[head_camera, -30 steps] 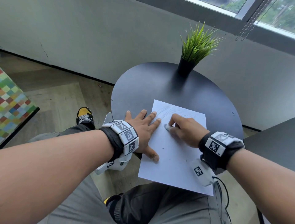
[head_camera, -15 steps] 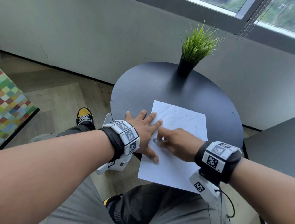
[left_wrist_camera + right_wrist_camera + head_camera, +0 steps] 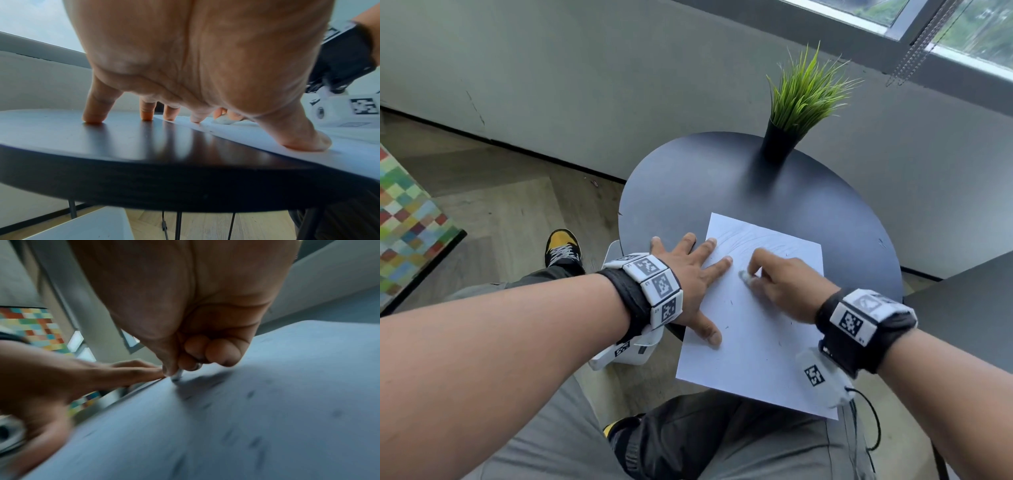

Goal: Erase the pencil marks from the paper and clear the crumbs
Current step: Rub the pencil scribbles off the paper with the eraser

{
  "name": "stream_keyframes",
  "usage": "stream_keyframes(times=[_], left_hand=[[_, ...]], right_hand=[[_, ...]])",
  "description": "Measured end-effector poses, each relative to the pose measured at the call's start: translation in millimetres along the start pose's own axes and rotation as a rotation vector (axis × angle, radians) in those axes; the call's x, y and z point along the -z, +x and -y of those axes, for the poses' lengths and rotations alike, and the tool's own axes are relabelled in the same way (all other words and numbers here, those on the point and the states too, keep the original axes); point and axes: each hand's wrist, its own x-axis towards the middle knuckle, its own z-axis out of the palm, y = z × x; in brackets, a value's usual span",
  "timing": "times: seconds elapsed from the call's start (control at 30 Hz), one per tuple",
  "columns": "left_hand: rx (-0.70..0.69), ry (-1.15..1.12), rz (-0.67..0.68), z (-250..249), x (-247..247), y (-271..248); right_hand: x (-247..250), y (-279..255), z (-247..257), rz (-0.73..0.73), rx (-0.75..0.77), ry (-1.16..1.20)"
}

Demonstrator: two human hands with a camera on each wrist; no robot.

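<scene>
Paper lies on the round worktop, near edge overhanging — thin and light, likely to slide or crease, so pin it flat near the rubbing. Left hand spread, pressing its left edge. Right hand pinches the eraser, now further up the sheet than half a second ago.

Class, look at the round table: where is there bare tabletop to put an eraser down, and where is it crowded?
Bare dark tabletop lies between the potted plant and the paper's far edge, and right of the paper. The near left is crowded: the left hand presses the paper's edge, the right hand rubs with the eraser.
</scene>
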Motion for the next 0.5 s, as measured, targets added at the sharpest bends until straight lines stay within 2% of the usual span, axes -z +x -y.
stream_keyframes(times=[0.1,0.13,0.27,0.37,0.5], left_hand=[[0.001,-0.008,0.008,0.9,-1.1,-0.7],[0.003,-0.008,0.009,0.8,0.0,-0.4],[0.015,0.006,0.034,-1.9,5.0,-0.1],[0.012,0.031,0.044,-4.7,13.3,-0.8],[-0.036,0.049,-0.106,-10.8,31.1,8.3]], right_hand=[[-21.9,-17.0,22.1,0.131,0.167,-0.085],[-19.7,-16.8,20.3,0.122,0.159,-0.071],[6.5,4.0,-18.9,-0.039,-0.139,0.026],[6.4,7.8,-29.6,-0.02,-0.176,-0.002],[9.8,10.3,-26.2,0.006,-0.195,-0.006]])
